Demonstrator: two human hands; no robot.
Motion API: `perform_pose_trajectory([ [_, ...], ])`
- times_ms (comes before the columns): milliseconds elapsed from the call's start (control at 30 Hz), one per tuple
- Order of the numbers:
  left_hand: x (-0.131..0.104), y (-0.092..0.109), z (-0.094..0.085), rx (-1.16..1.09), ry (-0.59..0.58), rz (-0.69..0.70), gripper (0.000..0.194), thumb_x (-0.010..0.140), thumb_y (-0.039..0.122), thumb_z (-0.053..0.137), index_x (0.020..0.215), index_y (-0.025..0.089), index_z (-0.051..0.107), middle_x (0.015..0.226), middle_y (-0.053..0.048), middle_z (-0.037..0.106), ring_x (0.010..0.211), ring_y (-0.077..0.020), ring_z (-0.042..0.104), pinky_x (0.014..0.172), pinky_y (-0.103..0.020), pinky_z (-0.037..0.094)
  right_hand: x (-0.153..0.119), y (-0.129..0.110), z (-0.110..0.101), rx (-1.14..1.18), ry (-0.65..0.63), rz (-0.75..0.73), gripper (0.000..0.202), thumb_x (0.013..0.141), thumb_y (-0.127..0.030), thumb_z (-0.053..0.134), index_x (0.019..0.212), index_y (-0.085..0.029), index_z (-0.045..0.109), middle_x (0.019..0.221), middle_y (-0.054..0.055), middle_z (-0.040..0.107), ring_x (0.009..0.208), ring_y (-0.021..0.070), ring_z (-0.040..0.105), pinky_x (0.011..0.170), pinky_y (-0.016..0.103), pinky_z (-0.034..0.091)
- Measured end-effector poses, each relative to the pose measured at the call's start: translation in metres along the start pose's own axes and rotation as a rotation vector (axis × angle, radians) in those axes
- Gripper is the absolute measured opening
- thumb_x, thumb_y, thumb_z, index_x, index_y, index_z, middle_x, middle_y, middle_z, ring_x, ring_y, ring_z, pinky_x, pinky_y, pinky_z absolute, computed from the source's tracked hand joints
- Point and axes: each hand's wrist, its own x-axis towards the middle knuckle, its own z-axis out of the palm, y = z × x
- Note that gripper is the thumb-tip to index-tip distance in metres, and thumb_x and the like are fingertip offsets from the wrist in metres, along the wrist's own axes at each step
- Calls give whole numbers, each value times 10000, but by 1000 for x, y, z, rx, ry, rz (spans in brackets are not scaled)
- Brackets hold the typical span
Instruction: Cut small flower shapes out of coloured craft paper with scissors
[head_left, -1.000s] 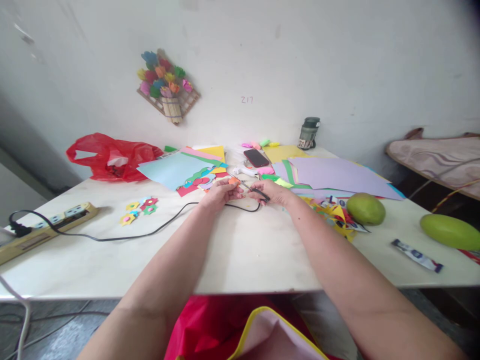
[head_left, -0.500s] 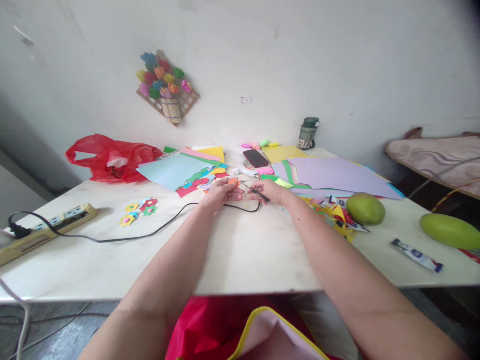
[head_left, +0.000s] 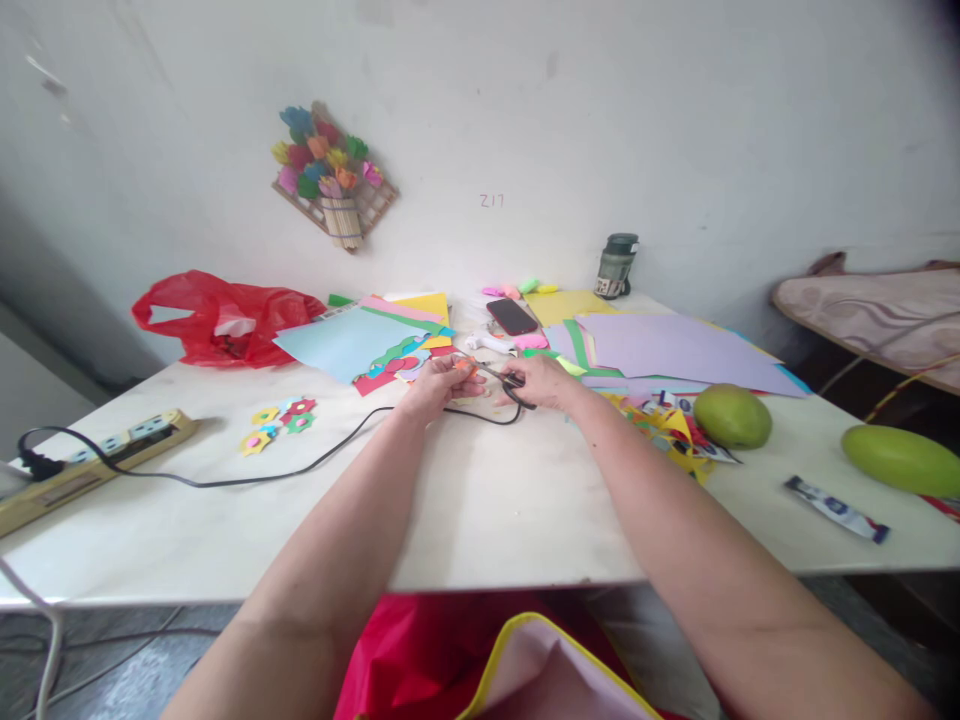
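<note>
My left hand point(head_left: 437, 387) pinches a small orange piece of paper point(head_left: 466, 366) over the middle of the table. Opposite it, my right hand point(head_left: 546, 382) is closed on black-handled scissors point(head_left: 516, 382), whose blades point left at the orange paper. Whether the blades touch the paper is too small to tell. A white glue gun point(head_left: 489, 344) lies just beyond the hands, and its black cord seems to loop beneath them. Cut paper scraps point(head_left: 390, 372) lie beyond my left hand. Finished-looking paper flowers point(head_left: 279, 422) in yellow, red, green and blue sit further left.
A power strip point(head_left: 120, 455) and red plastic bag point(head_left: 225, 320) are on the left. Coloured sheets point(head_left: 667, 350), a phone point(head_left: 512, 317) and a dark green bottle point(head_left: 616, 266) stand behind. To the right lie yellow scraps point(head_left: 667, 430), green mangoes point(head_left: 732, 417) and a tube point(head_left: 836, 508).
The scissors in my right hand have turned, with their handles spread wider and blades now visible toward the orange paper. My left hand has shifted slightly and still holds the paper.
</note>
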Motion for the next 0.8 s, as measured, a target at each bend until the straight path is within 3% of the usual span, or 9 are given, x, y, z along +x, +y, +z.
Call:
perform_pose_trajectory([
  [300,2,-2,-1,-7,13,40,268,623,272,794,694,120,585,741,-52,694,572,-124,659,616,-228,533,-1,-3,-1,-65,-14,-3,361,607,-429,777,881,-211,688,691,8,634,622,141,516,587,246,340],
  [800,1,-3,2,-75,23,3,333,578,269,830,695,130,551,696,-54,699,617,-164,687,645,-256,548,-2,-3,0,-60,9,-17,453,631,-436,767,1010,-201,689,740,15,675,641,139,559,599,235,377],
])
